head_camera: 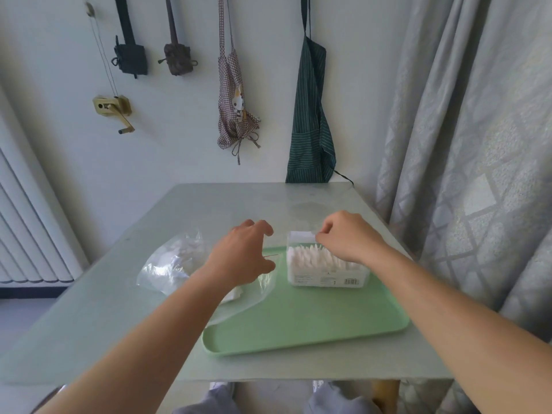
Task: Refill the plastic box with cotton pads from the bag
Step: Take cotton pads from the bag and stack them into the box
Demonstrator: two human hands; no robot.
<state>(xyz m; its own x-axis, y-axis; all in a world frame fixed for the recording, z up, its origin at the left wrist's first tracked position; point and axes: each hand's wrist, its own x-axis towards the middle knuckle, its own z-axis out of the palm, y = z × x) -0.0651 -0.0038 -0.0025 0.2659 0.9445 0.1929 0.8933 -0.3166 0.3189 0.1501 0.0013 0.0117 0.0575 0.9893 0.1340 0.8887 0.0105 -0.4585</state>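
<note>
A clear plastic box [325, 276] stands on the far right part of a green tray [301, 321], with a row of white cotton pads [310, 258] upright inside it. Above the box's far end my right hand [349, 237] pinches a white pad between thumb and fingertips. To the left lies a crumpled clear bag [170, 261] with more white pads inside, partly over the tray's left edge. My left hand [242, 255] hovers over the bag's right side, fingers loosely curled and holding nothing.
The tray sits on a pale grey table [104, 309] against a white wall. Grey curtains [466, 144] hang close on the right, a white radiator [27, 234] stands on the left. Aprons and small bags hang on the wall behind.
</note>
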